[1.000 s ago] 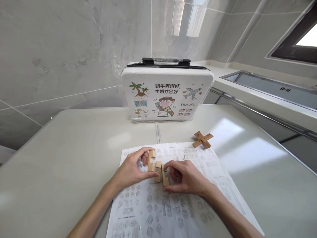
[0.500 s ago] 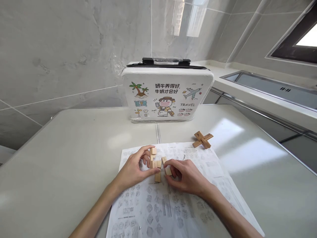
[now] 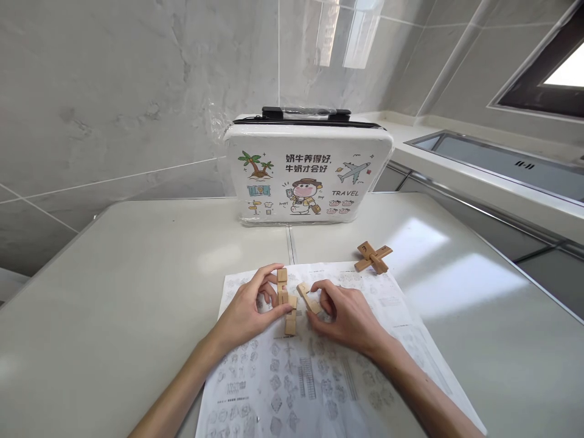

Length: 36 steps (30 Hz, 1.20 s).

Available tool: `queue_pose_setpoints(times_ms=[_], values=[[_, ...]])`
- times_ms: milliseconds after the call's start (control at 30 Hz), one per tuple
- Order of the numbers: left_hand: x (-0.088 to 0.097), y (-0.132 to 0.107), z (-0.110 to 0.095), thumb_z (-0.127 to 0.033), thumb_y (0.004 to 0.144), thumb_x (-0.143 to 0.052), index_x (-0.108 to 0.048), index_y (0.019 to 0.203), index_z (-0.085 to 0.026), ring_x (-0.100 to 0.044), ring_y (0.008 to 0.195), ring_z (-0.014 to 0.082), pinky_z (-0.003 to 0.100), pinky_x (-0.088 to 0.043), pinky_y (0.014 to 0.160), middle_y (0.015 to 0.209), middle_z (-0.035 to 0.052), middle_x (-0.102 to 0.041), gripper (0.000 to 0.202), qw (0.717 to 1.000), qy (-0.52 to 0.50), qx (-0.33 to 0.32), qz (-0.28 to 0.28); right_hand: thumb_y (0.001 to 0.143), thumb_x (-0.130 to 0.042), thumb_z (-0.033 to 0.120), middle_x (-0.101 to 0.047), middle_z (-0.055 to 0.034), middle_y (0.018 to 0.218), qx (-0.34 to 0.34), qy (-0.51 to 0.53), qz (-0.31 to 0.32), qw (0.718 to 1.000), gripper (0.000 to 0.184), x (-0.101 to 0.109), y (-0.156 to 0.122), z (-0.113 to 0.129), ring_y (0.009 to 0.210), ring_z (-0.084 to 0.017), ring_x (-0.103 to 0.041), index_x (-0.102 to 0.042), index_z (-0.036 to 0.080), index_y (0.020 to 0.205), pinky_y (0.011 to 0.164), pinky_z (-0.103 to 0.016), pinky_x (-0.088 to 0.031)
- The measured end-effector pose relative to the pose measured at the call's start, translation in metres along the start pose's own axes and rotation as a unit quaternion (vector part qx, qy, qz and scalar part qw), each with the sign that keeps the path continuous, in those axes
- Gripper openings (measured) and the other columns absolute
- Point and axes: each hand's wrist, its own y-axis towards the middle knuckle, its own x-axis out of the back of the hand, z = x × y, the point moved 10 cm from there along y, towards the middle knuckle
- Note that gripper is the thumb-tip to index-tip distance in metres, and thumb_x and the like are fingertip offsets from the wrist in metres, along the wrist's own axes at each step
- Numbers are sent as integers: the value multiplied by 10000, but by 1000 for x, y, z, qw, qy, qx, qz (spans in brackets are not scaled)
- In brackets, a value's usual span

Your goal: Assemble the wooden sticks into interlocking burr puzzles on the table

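My left hand [image 3: 249, 307] is closed on two joined notched wooden puzzle pieces [image 3: 285, 301], held upright over a printed instruction sheet [image 3: 319, 371]. Just to their right, my right hand [image 3: 344, 313] pinches a third notched wooden piece [image 3: 309, 297], tilted, with its upper end pointing toward the left-hand pieces. A small gap separates this piece from the joined pair. Both hands hover just above the sheet near its upper middle.
An assembled wooden cross puzzle [image 3: 374, 257] lies on the white table [image 3: 114, 286] beyond the sheet's upper right corner. A white cartoon-printed case [image 3: 308, 173] with a black handle stands against the tiled wall. A counter ledge [image 3: 483, 176] runs along the right.
My right hand turned its wooden piece from upright beside the others to tilted and drew it slightly apart. My left hand kept its pieces, shifting a little upward.
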Motion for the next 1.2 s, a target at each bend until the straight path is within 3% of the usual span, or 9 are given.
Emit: queue_pose_setpoints(times_ms=[167, 300, 533, 633, 767, 833, 1067, 1200], values=[[-2, -1, 3, -446, 906, -767, -461, 1469, -331, -640, 785, 177, 307, -520, 792, 796, -56, -596, 651, 1000, -8, 12, 7, 929, -626, 310, -567, 34, 680, 16, -27, -15, 999, 81, 2, 1, 0, 569, -143, -510, -618, 229, 928, 554, -274, -296], [-2, -1, 3, -458, 898, -771, -469, 1465, -330, -648, 800, 182, 313, -517, 818, 786, -57, -604, 655, 1000, -6, 17, 5, 958, -603, 290, -573, 18, 716, 12, -16, -40, 999, 90, 7, 0, 0, 575, -140, -480, -636, 225, 905, 554, -283, -310], [-7, -2, 8, -475, 888, -777, -468, 1471, -324, -639, 827, 188, 314, -513, 818, 831, -37, -613, 677, 999, -28, 38, 15, 1005, -594, 323, -546, -5, 775, -1, 125, -92, 988, 137, 23, 1, 0, 614, -155, -484, -694, 237, 971, 569, -284, -402], [-14, -3, 6, -469, 879, -790, -465, 1474, -332, -644, 834, 191, 327, -509, 843, 834, -40, -623, 692, 998, -47, 39, 33, 1015, -613, 354, -639, -32, 837, 10, 209, -71, 975, 151, 23, 2, 3, 638, -160, -551, -703, 237, 982, 568, -284, -435], [-28, -6, 3, -432, 866, -812, -468, 1470, -332, -651, 828, 184, 340, -510, 885, 842, -46, -627, 703, 993, -91, 43, 61, 1010, -656, 401, -639, 31, 639, 2, 294, 14, 956, 168, 8, 2, 6, 537, -151, -599, -703, 242, 1040, 568, -285, -459], [-33, -7, 2, -388, 864, -816, -467, 1468, -329, -648, 814, 178, 326, -518, 852, 857, -44, -629, 700, 989, -119, 44, 71, 982, -699, 428, -636, 41, 637, -11, 321, 35, 946, 211, 2, 0, 4, 535, -152, -608, -687, 244, 1084, 556, -280, -455], [-39, -8, -3, -421, 852, -824, -493, 1431, -313, -544, 690, 141, 260, -432, 643, 869, -42, -628, 676, 987, -134, 24, 80, 882, -812, 469, -586, 57, 614, -46, 306, 9, 951, 278, 2, -1, -10, 556, -138, -490, -703, 244, 1004, 580, -280, -400], [-41, -10, -3, -465, 836, -834, -499, 1418, -318, -547, 695, 140, 258, -440, 648, 891, -37, -643, 687, 988, -132, 24, 78, 862, -828, 482, -573, 54, 619, -58, 315, 1, 947, 291, 2, -1, -13, 560, -135, -470, -714, 238, 974, 565, -276, -376]])
